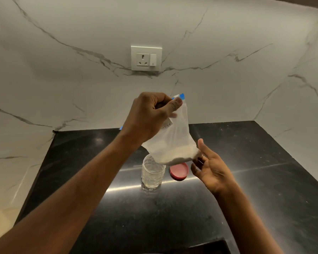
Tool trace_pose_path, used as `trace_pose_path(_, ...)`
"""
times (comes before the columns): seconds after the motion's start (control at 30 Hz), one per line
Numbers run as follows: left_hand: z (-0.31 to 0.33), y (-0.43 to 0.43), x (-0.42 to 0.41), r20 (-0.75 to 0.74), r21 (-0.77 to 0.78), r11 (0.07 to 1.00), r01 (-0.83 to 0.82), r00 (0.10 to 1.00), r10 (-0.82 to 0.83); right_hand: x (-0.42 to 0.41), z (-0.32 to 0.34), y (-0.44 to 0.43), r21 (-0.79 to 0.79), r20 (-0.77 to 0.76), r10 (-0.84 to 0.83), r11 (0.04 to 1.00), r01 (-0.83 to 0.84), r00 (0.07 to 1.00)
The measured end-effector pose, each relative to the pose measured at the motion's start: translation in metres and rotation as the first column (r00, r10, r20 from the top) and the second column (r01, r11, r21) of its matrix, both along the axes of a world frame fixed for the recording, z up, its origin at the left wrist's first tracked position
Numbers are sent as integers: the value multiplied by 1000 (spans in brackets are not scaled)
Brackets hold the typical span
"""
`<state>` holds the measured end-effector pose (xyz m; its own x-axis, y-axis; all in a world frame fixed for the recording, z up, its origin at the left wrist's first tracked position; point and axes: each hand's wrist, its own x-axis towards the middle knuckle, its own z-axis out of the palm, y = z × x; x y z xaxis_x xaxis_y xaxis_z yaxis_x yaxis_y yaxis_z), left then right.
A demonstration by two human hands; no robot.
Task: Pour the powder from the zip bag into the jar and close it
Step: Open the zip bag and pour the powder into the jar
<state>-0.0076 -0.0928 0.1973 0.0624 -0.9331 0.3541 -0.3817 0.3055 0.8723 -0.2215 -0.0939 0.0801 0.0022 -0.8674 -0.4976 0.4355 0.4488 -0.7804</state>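
My left hand (151,116) pinches the top of a clear zip bag (176,142) with a blue zip strip, holding it upright in the air. Pale powder sits in the bag's bottom. My right hand (209,167) is open, palm up, just right of the bag's lower corner, fingertips close to it or touching it. Below the bag a clear textured glass jar (151,175) stands open on the black counter. Its pink lid (179,171) lies flat on the counter right beside the jar, partly hidden by the bag.
The black polished counter (246,180) is bounded by white marble walls at the back and both sides. A wall socket with a switch (146,58) is mounted on the back wall. A dark recess (200,248) shows at the near edge.
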Motion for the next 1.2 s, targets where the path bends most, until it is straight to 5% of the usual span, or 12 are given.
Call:
trace_pose_path(0.1,-7,-3,-11,-53,19,997,73,996,-71,-15,-4,3,-47,75,-77,996,81,994)
trace_pose_path(0.3,-16,-8,-25,-145,59,987,147,980,-138,-23,-17,-1,-16,-52,-82,997,82,995)
trace_pose_path(0.63,-42,-9,-9,-507,176,965,197,858,-83,-59,6,-22,-334,57,-260,905,263,964)
trace_pose_path(0.8,-69,-3,-2,-628,212,960,185,778,-12,-63,15,-24,-578,-138,-293,800,163,946)
trace_pose_path(1.2,-109,6,10,-694,259,955,142,715,82,-62,22,-34,-641,-169,-149,767,6,974)
